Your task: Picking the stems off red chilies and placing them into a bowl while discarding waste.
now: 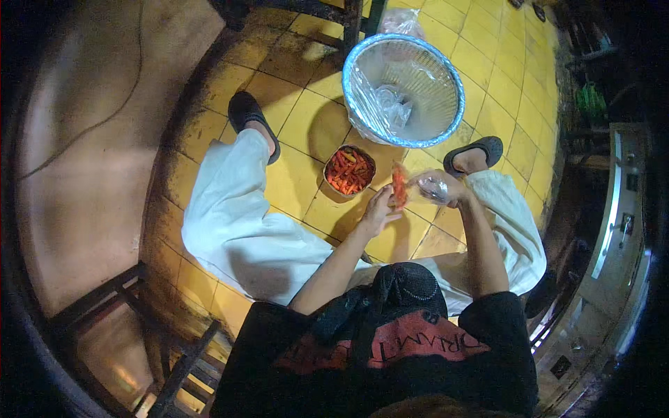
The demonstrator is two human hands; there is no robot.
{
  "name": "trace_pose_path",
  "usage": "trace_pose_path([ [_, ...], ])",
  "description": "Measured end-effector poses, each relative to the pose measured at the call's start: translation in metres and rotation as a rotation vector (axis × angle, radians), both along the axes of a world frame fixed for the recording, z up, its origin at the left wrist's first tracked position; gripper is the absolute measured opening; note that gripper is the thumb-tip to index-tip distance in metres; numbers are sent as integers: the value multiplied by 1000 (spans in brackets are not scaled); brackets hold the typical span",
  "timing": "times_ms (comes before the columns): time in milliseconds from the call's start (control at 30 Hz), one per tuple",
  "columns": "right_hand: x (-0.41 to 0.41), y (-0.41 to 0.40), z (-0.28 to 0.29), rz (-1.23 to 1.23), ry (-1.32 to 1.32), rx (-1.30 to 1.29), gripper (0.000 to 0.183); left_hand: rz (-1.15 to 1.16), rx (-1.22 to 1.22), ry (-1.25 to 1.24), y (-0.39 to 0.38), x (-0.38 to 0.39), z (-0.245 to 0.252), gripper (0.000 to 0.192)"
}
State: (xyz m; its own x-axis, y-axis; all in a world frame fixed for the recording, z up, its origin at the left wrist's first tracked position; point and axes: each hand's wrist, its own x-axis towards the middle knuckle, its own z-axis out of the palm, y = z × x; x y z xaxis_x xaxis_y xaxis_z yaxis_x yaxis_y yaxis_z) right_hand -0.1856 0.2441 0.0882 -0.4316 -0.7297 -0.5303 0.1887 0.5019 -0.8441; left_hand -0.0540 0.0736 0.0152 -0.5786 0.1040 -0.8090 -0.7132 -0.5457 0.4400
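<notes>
Between my hands hangs a small clear plastic bag of red chilli peppers [400,187], slightly blurred. My left hand [377,211] has its fingers around the filled end of the bag. On the other side, my right hand [453,189] grips the bag's loose clear plastic, which covers part of its fingers. A round container [326,180] full of red and orange chillies [349,170] stands on the floor just beyond my left hand. Farther out is a woven plastic basket with a blue rim [459,112]; clear plastic bags [389,107] lie inside it.
Yellow floor tiles [292,183] lie between my legs, which are spread in light trousers [251,209]. Another plastic bag [402,22] sits behind the basket. Dark wooden furniture legs [353,23] stand at the top, a wooden frame [177,366] at lower left, a cabinet [601,292] at right.
</notes>
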Motion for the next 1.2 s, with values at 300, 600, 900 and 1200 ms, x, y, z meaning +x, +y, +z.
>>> trace_pose_path([
  [300,18,-4,-7,-292,292,89,33,145,67,373,8,-9,16,31],
  [600,27,-23,2,-212,228,117,35,101,-241,338,7,-8,4,15],
  [900,29,-12,-19,-268,-14,75,32,-88,-816,439,8,-9,29,15],
  [1200,36,-15,-37,-217,127,83,30,-124,-649,561,15,-5,12,30],
])
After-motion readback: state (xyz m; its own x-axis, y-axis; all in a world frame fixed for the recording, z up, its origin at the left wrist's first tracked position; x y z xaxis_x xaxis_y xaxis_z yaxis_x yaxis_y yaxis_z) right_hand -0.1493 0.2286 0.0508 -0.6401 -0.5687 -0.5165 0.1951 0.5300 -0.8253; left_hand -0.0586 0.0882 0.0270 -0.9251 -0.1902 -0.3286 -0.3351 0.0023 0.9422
